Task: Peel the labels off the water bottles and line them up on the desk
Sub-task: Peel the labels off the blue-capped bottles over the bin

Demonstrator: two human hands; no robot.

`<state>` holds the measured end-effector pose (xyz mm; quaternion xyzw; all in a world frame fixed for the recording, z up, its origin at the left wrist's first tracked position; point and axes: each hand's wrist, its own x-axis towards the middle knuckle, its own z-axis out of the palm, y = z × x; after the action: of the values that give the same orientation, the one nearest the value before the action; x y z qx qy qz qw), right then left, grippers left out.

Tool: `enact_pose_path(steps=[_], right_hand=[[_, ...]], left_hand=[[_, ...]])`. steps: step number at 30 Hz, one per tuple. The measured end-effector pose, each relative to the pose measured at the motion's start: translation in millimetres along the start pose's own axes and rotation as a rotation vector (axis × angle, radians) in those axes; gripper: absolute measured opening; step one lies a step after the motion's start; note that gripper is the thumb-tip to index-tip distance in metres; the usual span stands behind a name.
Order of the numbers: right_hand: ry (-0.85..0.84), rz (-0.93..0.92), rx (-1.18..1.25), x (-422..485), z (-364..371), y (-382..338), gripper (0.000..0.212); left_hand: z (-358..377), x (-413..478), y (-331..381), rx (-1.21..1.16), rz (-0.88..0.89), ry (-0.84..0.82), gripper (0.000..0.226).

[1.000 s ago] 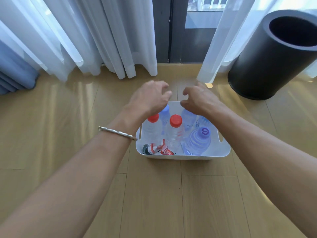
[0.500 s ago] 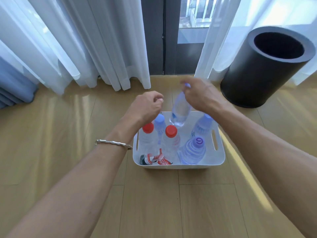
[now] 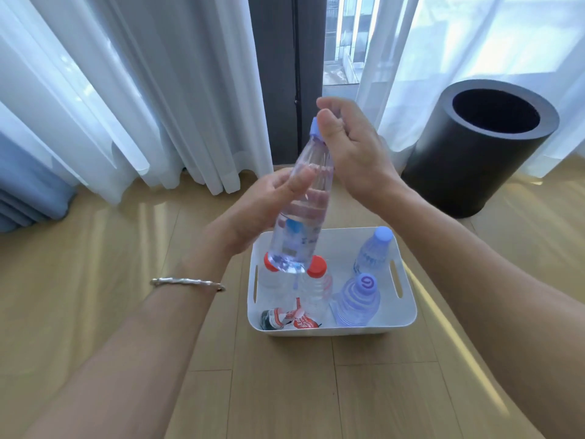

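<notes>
A bottle point(image 3: 300, 217) is now held clear above the tub point(image 3: 408, 312). A second ago it stood inside, at the far side, and half a second ago it was only being drawn out by the right hand point(image 3: 354, 156). Its cap point(image 3: 314, 128) is pinched between that hand's thumb and curled fingers. The body, untouched before, is now gripped by the left hand point(image 3: 262, 210), with the thumb across the front and the fingers seen through the plastic behind. The bottle is tilted, its base over the tub's left part. A label point(image 3: 294, 236) is seen on its lower half. Four bottles are left in the tub, and crumpled peelings point(image 3: 291, 318) lie in its near-left corner. Fetching is judged done and peeling is judged next. No bottle is seen lined up beside the tub.
</notes>
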<state>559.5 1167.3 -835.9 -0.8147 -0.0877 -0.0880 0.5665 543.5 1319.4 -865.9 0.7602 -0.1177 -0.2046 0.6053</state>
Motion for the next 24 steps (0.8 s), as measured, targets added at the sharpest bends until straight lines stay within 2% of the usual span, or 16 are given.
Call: enact_pose_path(steps=[2,4,6,9,12,15,19,24], right_hand=[[-0.015,0.044,0.092,-1.4,5.8,3.7,0.021],[-0.011,0.1,0.15,0.0,10.2,9.4,0.022],[-0.066,0.178,0.202,-1.4,14.6,16.3,0.027],[-0.21,0.277,0.183,-13.7,26.4,25.0,0.039],[-0.313,0.225,0.068,-26.9,43.8,31.4,0.033],[-0.338,0.135,-0.089,-33.4,58.2,32.7,0.032],[-0.266,0.048,-0.227,-35.6,69.9,36.3,0.033],[-0.241,0.078,-0.204,-34.3,66.4,39.6,0.045]], left_hand=[[3.2,-1.7,3.3,-0.03,-0.07,-0.019,0.047],[5.8,-2.6,3.8,-0.017,-0.088,0.057,0.043],[4.2,-1.1,2.2,-0.04,-0.101,0.196,0.043],[-4.5,2.0,-0.2,-0.236,-0.113,0.493,0.049],[-14.2,3.4,0.3,-0.349,-0.132,0.725,0.041],[-18.6,3.5,-0.7,-0.427,-0.129,0.793,0.039],[-15.4,6.9,-5.9,-0.446,-0.131,0.828,0.043],[-12.7,14.6,-9.4,-0.429,-0.13,0.822,0.031]])
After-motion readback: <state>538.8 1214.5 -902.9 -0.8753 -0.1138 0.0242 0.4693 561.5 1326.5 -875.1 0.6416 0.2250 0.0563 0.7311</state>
